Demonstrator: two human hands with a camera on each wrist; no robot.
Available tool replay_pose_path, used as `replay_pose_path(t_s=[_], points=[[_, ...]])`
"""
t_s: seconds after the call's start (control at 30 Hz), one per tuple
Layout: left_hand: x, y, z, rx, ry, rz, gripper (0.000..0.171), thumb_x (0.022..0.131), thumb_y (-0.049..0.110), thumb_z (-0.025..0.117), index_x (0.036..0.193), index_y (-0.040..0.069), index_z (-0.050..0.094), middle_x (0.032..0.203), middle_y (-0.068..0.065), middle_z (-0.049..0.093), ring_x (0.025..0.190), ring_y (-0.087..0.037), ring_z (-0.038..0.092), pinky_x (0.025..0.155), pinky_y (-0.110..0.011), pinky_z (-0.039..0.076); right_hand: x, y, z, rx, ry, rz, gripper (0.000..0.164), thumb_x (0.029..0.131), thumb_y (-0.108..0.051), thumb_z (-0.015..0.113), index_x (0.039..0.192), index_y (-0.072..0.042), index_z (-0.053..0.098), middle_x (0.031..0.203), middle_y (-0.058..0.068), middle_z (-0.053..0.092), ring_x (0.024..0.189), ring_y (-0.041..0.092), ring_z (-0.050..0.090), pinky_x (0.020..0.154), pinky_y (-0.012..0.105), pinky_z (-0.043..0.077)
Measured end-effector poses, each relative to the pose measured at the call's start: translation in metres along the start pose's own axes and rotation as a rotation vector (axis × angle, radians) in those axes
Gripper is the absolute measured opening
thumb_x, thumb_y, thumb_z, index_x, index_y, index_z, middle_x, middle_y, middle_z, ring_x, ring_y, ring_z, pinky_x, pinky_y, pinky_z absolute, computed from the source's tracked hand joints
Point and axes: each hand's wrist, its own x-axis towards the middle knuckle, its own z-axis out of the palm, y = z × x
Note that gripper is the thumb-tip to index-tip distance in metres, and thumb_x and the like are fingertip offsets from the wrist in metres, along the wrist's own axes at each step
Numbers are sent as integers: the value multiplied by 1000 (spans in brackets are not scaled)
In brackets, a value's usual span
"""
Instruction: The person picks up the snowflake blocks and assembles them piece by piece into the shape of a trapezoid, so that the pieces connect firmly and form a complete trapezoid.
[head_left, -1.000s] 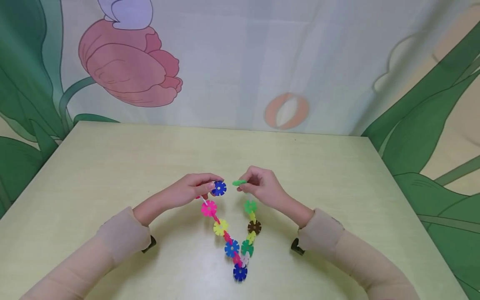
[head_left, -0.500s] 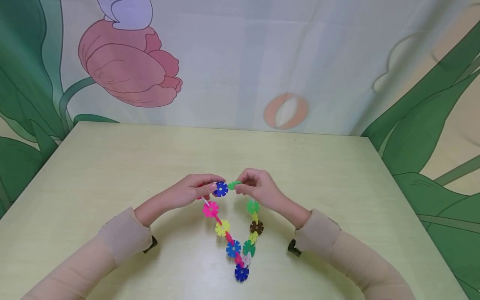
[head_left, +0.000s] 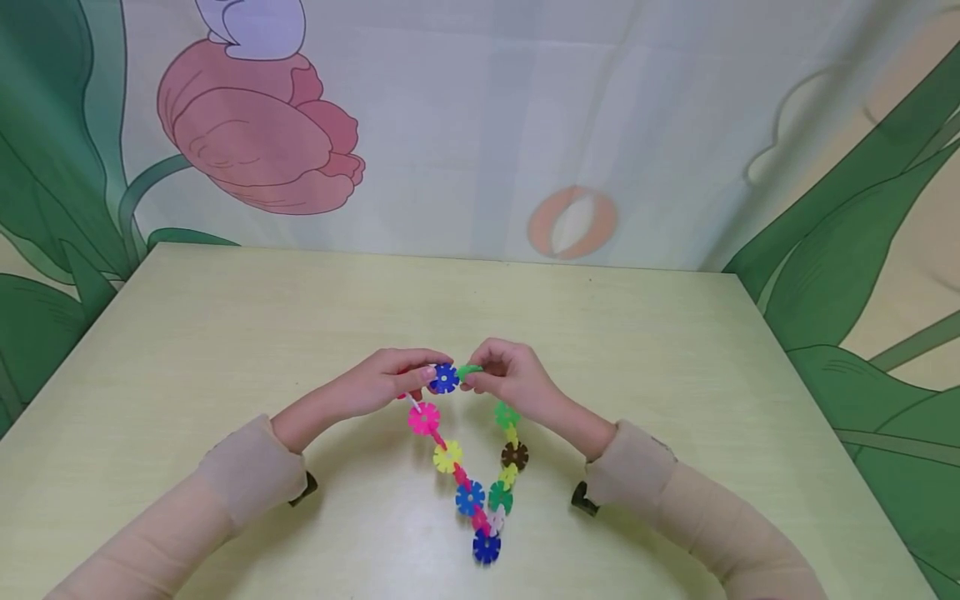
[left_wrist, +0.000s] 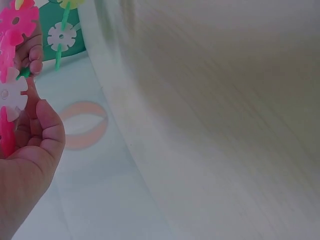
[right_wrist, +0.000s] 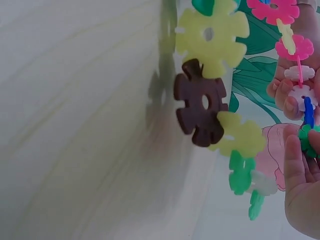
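A chain of slotted plastic snowflake discs hangs as a V between the two hands. The left hand pinches its left end, where a blue disc faces the head camera. Between the right hand's thumb and fingers is a green disc, its edge right at the blue disc's. Below the hands run a pink disc, a yellow disc and, lowest, a dark blue disc. A brown disc hangs on the right side. In the left wrist view, a white disc partly covers the left fingers.
Pale wooden table lies under the hands and chain. Behind it hangs a printed curtain with a large pink flower and green leaves. Beige sleeves cover both forearms, with a small dark object at each cuff.
The right hand has moved left, bringing the green disc from a gap away up to the blue disc. The left hand and hanging chain have shifted slightly right.
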Motion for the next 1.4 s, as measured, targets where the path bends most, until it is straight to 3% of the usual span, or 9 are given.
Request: replay_pose_path(t_s=[0.4,0.63,1.07,1.4], points=[[2,-1,0,-55,-18,-3,36,94,22,41,126,6,47,102,-10,60,77,-17,57,76,-42,46,-2,-1,3,-54,34,-58,6,80,0,61,78,5,61,80,19,66,73,38,61,62,26,51],[2,-1,1,-54,-23,-23,36,94,21,40,126,5,47,100,-9,59,77,-18,56,71,-39,45,-3,0,5,-83,41,-84,4,77,0,64,75,4,62,77,19,66,67,36,61,59,24,51],[1,-2,2,-78,-19,-26,36,95,21,39,126,5,47,98,-9,58,78,-20,53,70,-37,44,-5,0,8,-15,71,-55,4,79,5,59,76,6,61,79,22,65,73,40,63,57,25,52],[1,2,6,-51,-26,-10,35,94,19,39,124,4,49,100,-9,59,77,-21,55,71,-36,46,-8,3,11,-65,68,-103,4,78,2,62,75,5,62,77,20,65,56,19,60,54,27,51]])
